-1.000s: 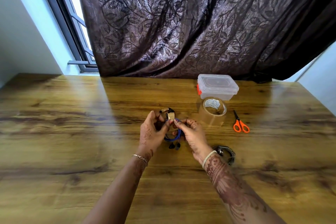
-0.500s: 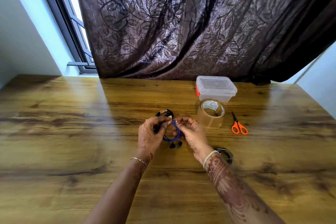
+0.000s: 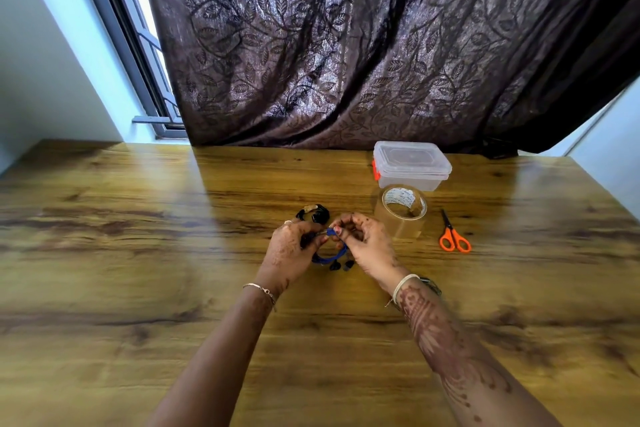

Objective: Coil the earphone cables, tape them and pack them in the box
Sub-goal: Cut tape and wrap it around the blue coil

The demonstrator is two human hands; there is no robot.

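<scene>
- Both hands meet just to the left of the tape roll (image 3: 401,215), which stands on its edge on the wooden worktop (image 3: 138,253).
- The left hand (image 3: 287,253) has its grip clamped, thumb and fingers pinching the top of the blue earphone coil (image 3: 325,259).
- The right hand (image 3: 367,246) also has its grip closed on that same coil, its fingertips pinched right beside the left hand's.
- The coil hangs as a loop between the two palms, with dark earbuds dangling at its bottom (whether any tape sits on it is too small to tell).
- A black coiled earphone (image 3: 313,213) lies further left of the tape roll, just beyond the left knuckles, with a pale strip across it.
- The clear box (image 3: 412,165), with its lid on and an orange latch, sits directly behind the tape roll, close to it.
- The orange scissors (image 3: 453,236) lie to the right of the tape roll, blades together and pointing away.
- A dark bundle (image 3: 431,284) peeks out under the right wrist, nearer the camera than the tape roll and mostly hidden.
</scene>
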